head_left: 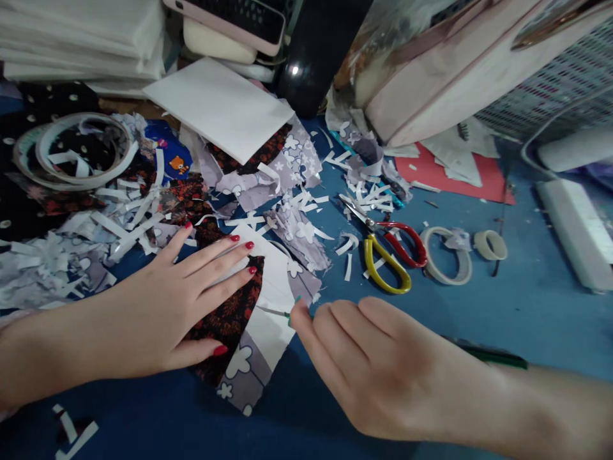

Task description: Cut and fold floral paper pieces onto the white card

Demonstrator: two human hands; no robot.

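My left hand lies flat with fingers spread on a black fabric piece with red flowers. Beneath that is white paper and a grey-lilac fabric with white flowers. My right hand is closed around a slim green-handled tool. Its thin metal tip rests over the white paper, just right of the black fabric's edge; most of the handle is hidden by the hand. Scissors with one red and one yellow handle lie half open beyond my right hand.
Tape rolls lie at right and large rings of tape at left. Paper strips and fabric scraps cover the left side. A white square board, a pink bag and a white power strip stand or lie farther back.
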